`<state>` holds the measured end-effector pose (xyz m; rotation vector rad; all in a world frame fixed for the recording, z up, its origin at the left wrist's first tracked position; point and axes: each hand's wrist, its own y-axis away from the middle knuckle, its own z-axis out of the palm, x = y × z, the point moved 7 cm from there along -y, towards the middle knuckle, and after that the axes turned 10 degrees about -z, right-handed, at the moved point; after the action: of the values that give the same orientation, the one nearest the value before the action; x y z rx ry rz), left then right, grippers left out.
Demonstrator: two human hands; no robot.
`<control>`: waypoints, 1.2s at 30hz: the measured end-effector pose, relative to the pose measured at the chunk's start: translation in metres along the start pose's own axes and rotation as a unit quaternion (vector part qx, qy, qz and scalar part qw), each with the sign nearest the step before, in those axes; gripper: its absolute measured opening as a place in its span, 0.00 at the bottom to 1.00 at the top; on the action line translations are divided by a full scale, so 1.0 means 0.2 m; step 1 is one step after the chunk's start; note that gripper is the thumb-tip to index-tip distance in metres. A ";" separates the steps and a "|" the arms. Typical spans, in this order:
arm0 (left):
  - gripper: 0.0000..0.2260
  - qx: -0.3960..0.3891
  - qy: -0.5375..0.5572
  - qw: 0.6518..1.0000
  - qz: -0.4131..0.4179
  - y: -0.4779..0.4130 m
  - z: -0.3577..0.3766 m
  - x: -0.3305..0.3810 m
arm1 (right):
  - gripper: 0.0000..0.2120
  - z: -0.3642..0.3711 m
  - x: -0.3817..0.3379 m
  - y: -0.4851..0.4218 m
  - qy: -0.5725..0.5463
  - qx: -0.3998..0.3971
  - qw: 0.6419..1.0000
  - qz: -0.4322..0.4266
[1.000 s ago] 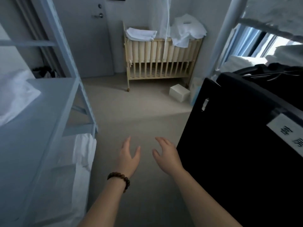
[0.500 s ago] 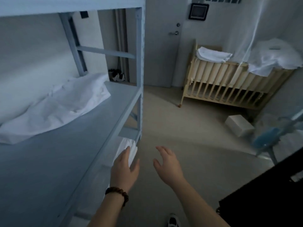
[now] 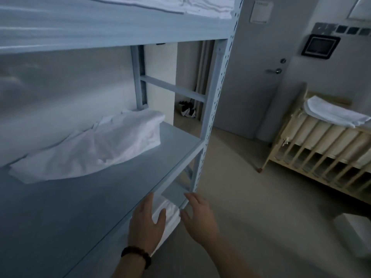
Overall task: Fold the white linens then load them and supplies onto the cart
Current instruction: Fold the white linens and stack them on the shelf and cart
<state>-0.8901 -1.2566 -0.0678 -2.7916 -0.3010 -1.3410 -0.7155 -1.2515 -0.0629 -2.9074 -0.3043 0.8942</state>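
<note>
A crumpled white linen (image 3: 96, 145) lies on the middle board of a pale blue metal shelf rack (image 3: 210, 109), toward its back. More white linen (image 3: 168, 213) shows on the lower level, between my hands. Folded white cloth (image 3: 200, 6) sits on the top board. My left hand (image 3: 146, 223), with a bead bracelet on the wrist, hovers open at the shelf's front edge. My right hand (image 3: 198, 215) is open beside it, just right of the rack's corner post. Neither hand holds anything. The cart is out of view.
A wooden crib (image 3: 321, 157) stands at the right with a folded white cloth (image 3: 333, 113) on its rail. A grey door (image 3: 259, 77) is behind the rack. A white box (image 3: 353, 233) sits on the beige floor at the right.
The view has swung left from the black cart to the shelf rack. Both open hands stayed out in front and now hover at the rack's front corner.
</note>
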 end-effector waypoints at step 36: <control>0.39 0.119 -0.261 0.943 -0.170 -1.32 -0.41 -0.53 | 0.32 0.57 -0.31 -1.73 0.101 -0.142 0.958 -0.230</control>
<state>-1.0665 -1.0231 -0.1139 -2.9109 -0.9273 -0.5044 -0.8860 -0.9242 -0.0756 -2.9298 -1.1133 0.5093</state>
